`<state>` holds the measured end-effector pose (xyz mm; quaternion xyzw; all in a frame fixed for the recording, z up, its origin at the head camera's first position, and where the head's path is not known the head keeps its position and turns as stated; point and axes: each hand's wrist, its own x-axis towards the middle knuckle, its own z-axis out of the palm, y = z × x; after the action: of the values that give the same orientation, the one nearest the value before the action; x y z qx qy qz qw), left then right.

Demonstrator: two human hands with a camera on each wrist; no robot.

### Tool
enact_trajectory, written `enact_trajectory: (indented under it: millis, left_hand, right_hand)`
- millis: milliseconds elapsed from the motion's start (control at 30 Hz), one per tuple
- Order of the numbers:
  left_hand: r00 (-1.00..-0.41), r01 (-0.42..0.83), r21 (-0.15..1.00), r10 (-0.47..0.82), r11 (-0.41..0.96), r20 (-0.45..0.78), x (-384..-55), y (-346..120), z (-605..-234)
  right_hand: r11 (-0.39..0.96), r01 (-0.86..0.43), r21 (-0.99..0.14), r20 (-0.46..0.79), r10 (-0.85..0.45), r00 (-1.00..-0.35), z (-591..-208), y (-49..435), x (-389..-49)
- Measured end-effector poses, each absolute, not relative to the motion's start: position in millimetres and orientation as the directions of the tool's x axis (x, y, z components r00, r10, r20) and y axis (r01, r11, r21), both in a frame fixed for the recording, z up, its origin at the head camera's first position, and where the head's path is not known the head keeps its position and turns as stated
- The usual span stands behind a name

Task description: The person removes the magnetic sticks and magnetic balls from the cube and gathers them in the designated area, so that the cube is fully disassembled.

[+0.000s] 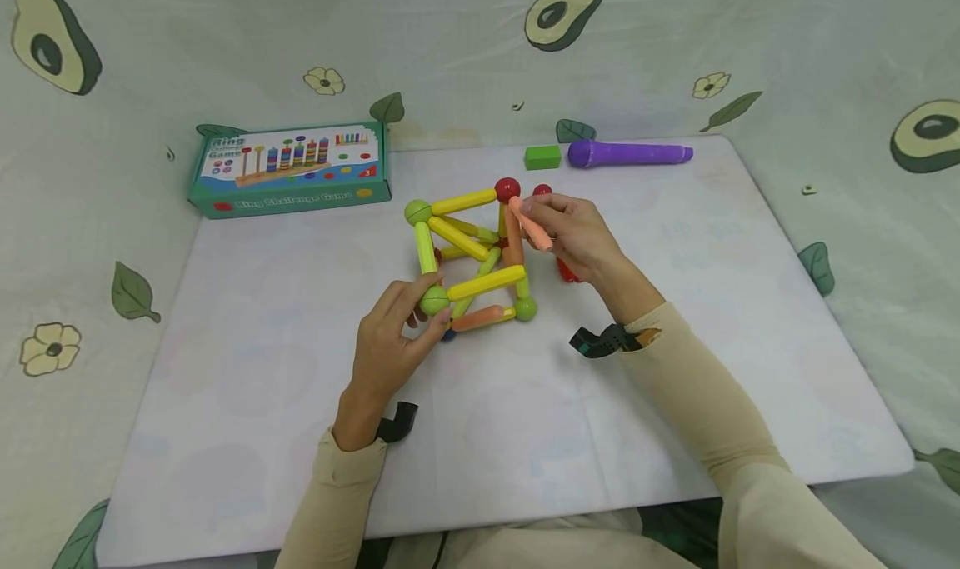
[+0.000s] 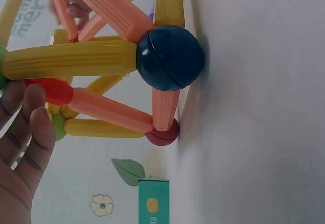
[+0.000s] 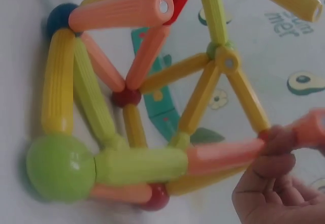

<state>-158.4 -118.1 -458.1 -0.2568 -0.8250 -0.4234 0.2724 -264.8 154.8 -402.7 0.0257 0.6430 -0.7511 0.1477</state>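
A frame of magnetic sticks and balls [image 1: 471, 286] stands on the table, in yellow, green, red and peach. My left hand [image 1: 393, 336] holds the light green ball [image 1: 435, 301] at its near left corner, thumb and fingers to either side. My right hand [image 1: 573, 227] pinches a short peach stick [image 1: 534, 229] near its upper end, close to the red ball [image 1: 507, 189] at the far top corner. A dark blue ball [image 2: 170, 58] sits low at the frame's base, with a yellow stick [image 2: 76, 59] joined to it. In the right wrist view, another peach stick [image 3: 122, 11] points outward with its magnetic tip bare.
A green game box [image 1: 292, 169] lies at the back left of the table [image 1: 270, 402]. Along the back edge are a green block [image 1: 542, 157] and a purple toy microphone [image 1: 630, 154]. Red pieces [image 1: 566, 271] lie partly hidden behind my right hand.
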Motion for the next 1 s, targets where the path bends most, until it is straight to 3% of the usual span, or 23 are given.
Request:
enact_trajectory:
  millis: [467, 567, 733, 1000]
  left_hand:
    - [-0.698, 0.666, 0.535, 0.183, 0.520, 0.692, -160, -115, -460]
    - [-0.707, 0.656, 0.538, 0.180, 0.530, 0.684, -159, -116, -459]
    - [-0.719, 0.649, 0.548, 0.189, 0.529, 0.669, -158, -117, -458]
    - [-0.720, 0.648, 0.548, 0.190, 0.528, 0.668, -159, -117, -459]
  right_hand:
    - [-0.109, 0.166, -0.980, -0.147, -0.168, -0.975, -401, 189, -261]
    - [0.008, 0.098, -0.995, -0.098, -0.142, -0.985, -399, 200, -263]
    - [0.334, -0.043, -0.942, -0.002, -0.134, -0.991, -399, 217, -264]
    - [0.649, -0.353, -0.674, 0.225, -0.274, -0.935, -411, 234, -276]
